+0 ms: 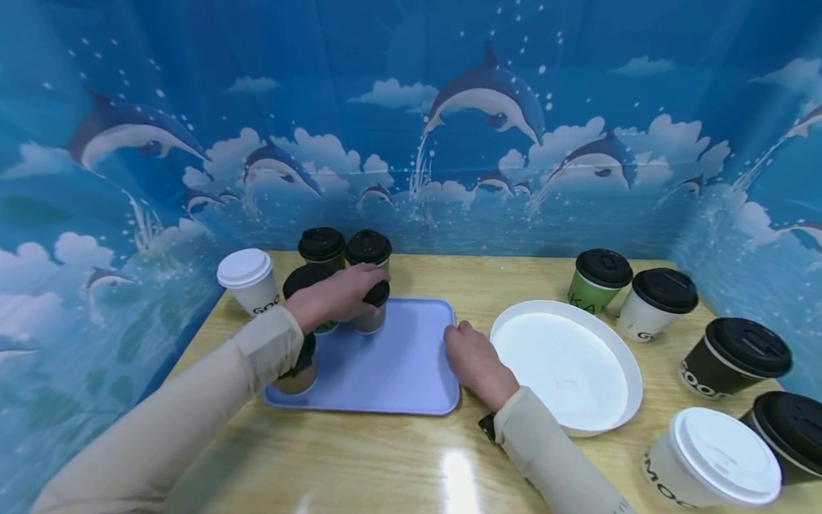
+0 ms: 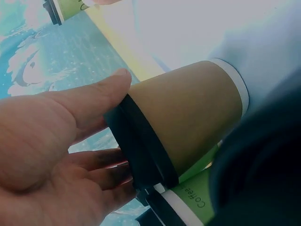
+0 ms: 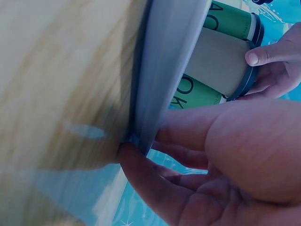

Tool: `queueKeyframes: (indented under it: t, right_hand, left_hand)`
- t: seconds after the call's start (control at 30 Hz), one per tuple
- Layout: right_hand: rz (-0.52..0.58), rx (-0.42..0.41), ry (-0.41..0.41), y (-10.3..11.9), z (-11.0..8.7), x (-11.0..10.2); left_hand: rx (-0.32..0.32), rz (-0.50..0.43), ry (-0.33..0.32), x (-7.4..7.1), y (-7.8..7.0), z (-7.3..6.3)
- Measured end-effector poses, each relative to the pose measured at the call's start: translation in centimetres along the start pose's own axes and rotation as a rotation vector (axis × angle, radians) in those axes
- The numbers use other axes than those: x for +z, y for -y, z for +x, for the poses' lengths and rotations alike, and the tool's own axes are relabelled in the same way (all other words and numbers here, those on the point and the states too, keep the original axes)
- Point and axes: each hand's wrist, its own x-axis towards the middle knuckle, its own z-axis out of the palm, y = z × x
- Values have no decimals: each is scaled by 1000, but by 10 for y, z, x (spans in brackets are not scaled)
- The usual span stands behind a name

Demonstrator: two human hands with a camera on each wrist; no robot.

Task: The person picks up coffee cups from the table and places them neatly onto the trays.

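My left hand (image 1: pixel 340 294) grips a brown paper cup (image 2: pixel 193 108) by its black lid, thumb on one side and fingers on the other. That cup stands upright at the back left of a lavender tray (image 1: pixel 398 371). Right beside it is a green cup (image 2: pixel 195 193) with a black lid, partly behind my hand in the head view. Another brown cup (image 1: pixel 297 383) stands on the tray's front left, half covered by my sleeve. At the tray's right edge, my right hand (image 1: pixel 475 363) pinches the rim (image 3: pixel 164 61) between thumb and fingers.
Two black-lidded cups (image 1: pixel 322 244) stand behind the tray, and a white-lidded cup (image 1: pixel 250 289) stands left of it. To the right lies a round white tray (image 1: pixel 632 378). Several lidded cups line the table's right side, among them a green one (image 1: pixel 587 291) and a white one (image 1: pixel 674 467).
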Motion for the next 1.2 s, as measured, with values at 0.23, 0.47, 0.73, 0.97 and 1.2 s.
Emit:
queueKeyframes:
  t: [0.23,0.47,0.73,0.97,1.2]
  right_hand:
    - [9,13,9,1,0,-1]
    - [14,1,-6,1,-3,-1]
    - [9,7,3,1,-1,-3]
    - [13,9,1,0,0,-3]
    - [17,4,2,0,-1,-1]
  left_hand:
    - [-42,-1,34,-1,-1,-4]
    - [-36,-71,29,-6,9,-13]
    - [-98,-138,-67,-35,29,-34]
    - [-126,-205,-190,-62,63,-52]
    - [-227,-237,-185,-55,108,-60]
